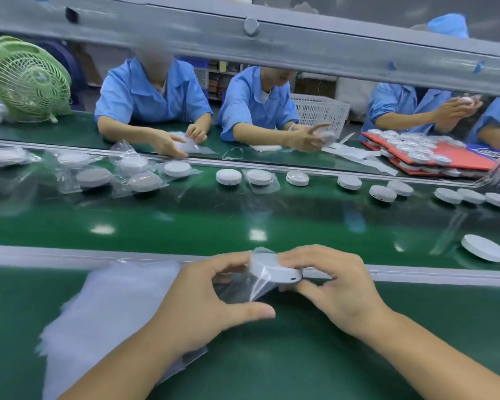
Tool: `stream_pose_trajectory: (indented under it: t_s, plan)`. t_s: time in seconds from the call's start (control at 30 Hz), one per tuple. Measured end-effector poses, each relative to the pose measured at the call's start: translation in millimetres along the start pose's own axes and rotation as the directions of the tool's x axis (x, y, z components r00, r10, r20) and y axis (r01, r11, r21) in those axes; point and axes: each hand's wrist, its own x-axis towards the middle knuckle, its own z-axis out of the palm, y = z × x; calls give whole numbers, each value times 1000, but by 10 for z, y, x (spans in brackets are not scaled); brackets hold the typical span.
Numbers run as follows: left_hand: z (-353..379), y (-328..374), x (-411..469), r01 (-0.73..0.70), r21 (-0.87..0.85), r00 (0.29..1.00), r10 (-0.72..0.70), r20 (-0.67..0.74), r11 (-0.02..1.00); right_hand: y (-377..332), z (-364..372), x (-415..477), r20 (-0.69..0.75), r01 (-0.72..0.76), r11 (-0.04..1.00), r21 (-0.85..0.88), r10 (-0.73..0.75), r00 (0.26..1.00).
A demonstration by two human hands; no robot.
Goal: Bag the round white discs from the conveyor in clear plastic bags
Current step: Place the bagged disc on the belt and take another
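A round white disc (274, 269) sits half inside a clear plastic bag (243, 287) just above the near green work surface. My right hand (329, 287) grips the disc's right side with curled fingers. My left hand (211, 298) pinches the bag's open mouth between thumb and fingers. A stack of clear bags (104, 316) lies under my left forearm. On the green conveyor (243, 215), bare discs (383, 193) run to the right and bagged discs (139, 174) lie to the left. One disc (484, 247) lies near the belt's front right.
Several people in blue shirts (153, 96) work across the belt. A green fan (26, 79) stands at the far left. A white basket (319, 111) and red trays (433, 154) stacked with discs are at the far right. A grey rail (70, 255) separates my surface from the belt.
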Motion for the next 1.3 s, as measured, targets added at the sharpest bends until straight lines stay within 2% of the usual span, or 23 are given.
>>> stream_pose_trajectory:
  t_s: [0.07, 0.13, 0.17, 0.23, 0.3, 0.33, 0.4, 0.43, 0.5, 0.53, 0.57, 0.6, 0.63, 0.67, 0.7, 0.77, 0.8, 0.87, 0.93, 1.0, 1.07, 1.2, 1.3]
  plan:
    - [43, 27, -15, -87, 147, 996, 86, 8, 985, -64, -11, 43, 72, -39, 997, 73, 34, 997]
    - [98, 72, -13, -195, 213, 981, 194, 28, 957, -140, 27, 68, 125, -111, 988, 108, 97, 987]
    - [125, 79, -11, -219, 200, 975, 222, 9, 955, -168, 59, 76, 118, -152, 983, 103, 140, 983]
    - [140, 98, -7, -215, 65, 967, 221, -122, 974, -223, 127, 114, 118, -265, 951, 160, 248, 962]
    - [127, 131, 0, -216, -91, 944, 184, -273, 972, -300, 206, 199, 204, -379, 839, 390, 323, 924]
    - [125, 149, 5, -215, -99, 930, 173, -325, 972, -334, 246, 253, 234, -403, 788, 465, 330, 915]
    - [109, 160, 17, -149, -80, 930, 113, -350, 986, -359, 326, 382, 227, -418, 743, 522, 351, 908]
    - [83, 163, 36, -97, -105, 949, 61, -309, 990, -349, 355, 451, 202, -417, 739, 529, 368, 908]
    - [-45, 163, 82, 24, -81, 991, -35, -128, 996, -269, 384, 588, 165, -437, 747, 500, 413, 896]
    - [-150, 142, 94, 65, 50, 996, -63, -57, 997, -197, 393, 658, 163, -464, 751, 469, 443, 881]
    - [-277, 116, 104, 61, 276, 998, -63, -2, 959, -102, 403, 732, 164, -496, 755, 429, 475, 864]
    - [-424, 90, 104, 26, 534, 997, -60, 47, 845, 7, 413, 809, 153, -526, 765, 371, 508, 848]
    - [-577, 91, 95, 11, 725, 994, -89, 70, 689, 134, 432, 888, 115, -550, 777, 306, 543, 832]
    - [-727, 115, 88, 11, 834, 986, -142, 81, 552, 273, 449, 968, 46, -559, 797, 228, 565, 824]
    - [-859, 145, 76, 25, 871, 974, -209, 90, 490, 404, 457, 1063, -34, -555, 821, 135, 564, 825]
    - [-985, 194, 40, 123, 832, 933, -349, 89, 542, 676, 460, 1267, -191, -531, 839, -117, 506, 841]
    - [-977, 221, 37, 144, 813, 914, -392, 110, 564, 822, 459, 1356, -235, -530, 811, -246, 481, 845]
    - [-862, 239, 37, 69, 853, 910, -383, 159, 517, 1105, 491, 1513, -176, -506, 677, -534, 497, 850]
    - [-684, 223, 35, 6, 907, 937, -319, 142, 421, 1274, 580, 1602, -7, -462, 544, -700, 642, 766]
    - [-540, 152, 50, 5, 905, 949, -288, 130, 425, 1336, 679, 1636, 187, -417, 570, -708, 721, 667]
    - [-467, 88, 85, -11, 898, 948, -281, 149, 440, 1304, 737, 1648, 289, -424, 642, -638, 711, 641]
    - [-452, -6, 86, -85, 854, 963, -177, 202, 514, 1059, 663, 1411, 220, -440, 796, -416, 557, 801]
    - [-418, -15, 77, -103, 806, 966, -134, 221, 583, 753, 482, 956, 191, -395, 862, -318, 467, 864]
